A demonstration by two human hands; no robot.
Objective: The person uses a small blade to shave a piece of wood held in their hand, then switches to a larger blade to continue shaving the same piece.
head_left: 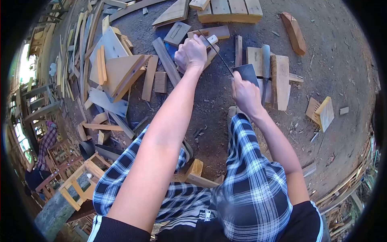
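Note:
My left hand (191, 52) is closed over a pale wooden piece (211, 45) lying on the dirt ground among offcuts. My right hand (244, 93) grips the handle end of a dark handsaw (246, 72). Its thin blade runs up and to the left, and its tip reaches the wooden piece beside my left fingers. My legs in blue checked trousers (250, 169) fill the lower middle of the view, and the hands work just past my knees.
Boards and offcuts (121, 72) are piled to the left. A slatted wooden panel (229, 10) lies at the top, a reddish block (294, 32) at top right, a plank stack (278, 78) right of the saw. Another person (42, 149) sits far left near a wooden frame (76, 181).

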